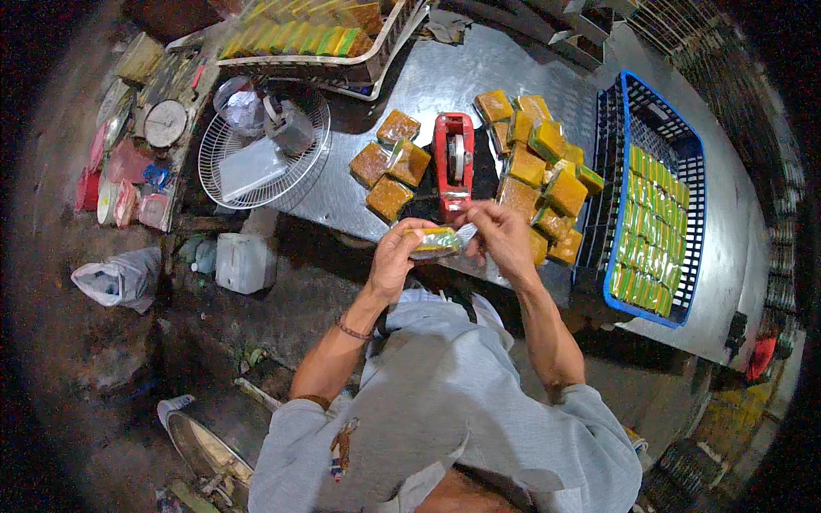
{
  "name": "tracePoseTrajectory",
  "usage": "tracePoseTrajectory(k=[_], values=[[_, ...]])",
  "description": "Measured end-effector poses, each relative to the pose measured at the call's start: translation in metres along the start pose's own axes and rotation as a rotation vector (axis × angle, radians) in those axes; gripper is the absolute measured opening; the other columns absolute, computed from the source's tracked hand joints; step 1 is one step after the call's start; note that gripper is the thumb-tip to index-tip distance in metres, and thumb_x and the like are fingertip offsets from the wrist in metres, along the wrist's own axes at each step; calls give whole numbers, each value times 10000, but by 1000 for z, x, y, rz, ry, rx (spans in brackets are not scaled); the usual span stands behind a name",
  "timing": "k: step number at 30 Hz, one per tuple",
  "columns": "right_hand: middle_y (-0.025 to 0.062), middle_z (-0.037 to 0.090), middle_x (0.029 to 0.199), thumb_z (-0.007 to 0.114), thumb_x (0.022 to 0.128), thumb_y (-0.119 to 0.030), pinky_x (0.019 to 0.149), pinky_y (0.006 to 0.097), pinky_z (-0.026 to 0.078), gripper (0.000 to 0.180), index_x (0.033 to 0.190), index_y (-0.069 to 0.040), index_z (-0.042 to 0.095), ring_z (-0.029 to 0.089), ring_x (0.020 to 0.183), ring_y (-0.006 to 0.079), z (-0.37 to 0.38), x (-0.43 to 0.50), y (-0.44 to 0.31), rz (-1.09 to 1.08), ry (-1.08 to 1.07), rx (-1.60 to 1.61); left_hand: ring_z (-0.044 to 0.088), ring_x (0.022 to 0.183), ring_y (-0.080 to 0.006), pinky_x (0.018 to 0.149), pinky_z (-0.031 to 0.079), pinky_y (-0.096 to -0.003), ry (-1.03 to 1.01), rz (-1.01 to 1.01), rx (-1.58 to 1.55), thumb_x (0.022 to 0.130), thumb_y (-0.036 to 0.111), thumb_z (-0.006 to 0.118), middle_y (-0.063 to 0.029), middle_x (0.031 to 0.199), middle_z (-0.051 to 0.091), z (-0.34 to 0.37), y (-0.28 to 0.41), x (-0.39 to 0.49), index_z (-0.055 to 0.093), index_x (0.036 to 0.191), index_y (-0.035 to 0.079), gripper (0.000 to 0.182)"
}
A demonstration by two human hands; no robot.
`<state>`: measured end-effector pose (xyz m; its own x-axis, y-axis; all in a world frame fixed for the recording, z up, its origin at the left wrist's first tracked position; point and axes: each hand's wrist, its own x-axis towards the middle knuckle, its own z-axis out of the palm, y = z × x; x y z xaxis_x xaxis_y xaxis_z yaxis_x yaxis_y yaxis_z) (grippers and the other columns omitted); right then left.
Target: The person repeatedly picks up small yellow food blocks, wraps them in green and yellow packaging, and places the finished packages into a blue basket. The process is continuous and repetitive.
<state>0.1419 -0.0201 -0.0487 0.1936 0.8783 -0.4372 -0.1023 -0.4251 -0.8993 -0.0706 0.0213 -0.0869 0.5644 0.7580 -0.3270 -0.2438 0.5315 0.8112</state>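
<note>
My left hand grips a square cake piece in clear plastic wrap, its green and yellow side turned up. My right hand pinches the loose end of the clear plastic wrap at the piece's right side. Just beyond my fingers stands a red tape dispenser with a roll in it. Left of the dispenser lie several brown-topped wrapped cake pieces. A larger heap of wrapped pieces is piled to its right, some tilted on others.
A blue plastic crate holding rows of wrapped pieces stands right on the metal table. A wire basket with plastic sheets sits left. Behind it is a crate of unwrapped-looking slices. A dial scale occupies a side table.
</note>
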Motion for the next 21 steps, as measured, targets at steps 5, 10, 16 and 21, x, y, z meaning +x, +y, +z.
tracePoseTrajectory(k=[5, 10, 16, 21], values=[[72, 760, 841, 669, 965, -284, 563, 302, 481, 307, 1014, 0, 777, 631, 616, 120, -6, 76, 44, -188, 357, -520, 678, 987, -136, 798, 573, -300, -45, -186, 125, 1041, 190, 518, -75, 1147, 697, -23, -6, 10, 647, 1214, 46, 260], [53, 729, 732, 694, 925, -311, 609, 297, 478, 325, 903, -3, 798, 633, 645, 127, 12, 92, 15, 131, 311, -454, 653, 967, -109, 837, 544, -280, -110, -150, 248, 1031, 167, 549, -51, 1115, 691, -45, -5, 16, 668, 1185, 14, 247], [24, 716, 710, 722, 915, -340, 626, 276, 465, 351, 835, -6, 798, 611, 674, 88, 30, 31, -22, -24, 471, -296, 645, 978, -121, 915, 514, -282, -158, -95, 263, 1033, 163, 547, -80, 1065, 696, -72, 9, 26, 667, 1157, -25, 256], [16, 727, 716, 759, 910, -322, 634, 281, 481, 311, 901, -15, 808, 610, 668, 70, 37, 14, 49, 22, 487, -399, 663, 958, -138, 857, 548, -288, -128, -60, 316, 1049, 208, 511, -89, 1089, 695, -78, 21, 35, 662, 1172, 7, 280]])
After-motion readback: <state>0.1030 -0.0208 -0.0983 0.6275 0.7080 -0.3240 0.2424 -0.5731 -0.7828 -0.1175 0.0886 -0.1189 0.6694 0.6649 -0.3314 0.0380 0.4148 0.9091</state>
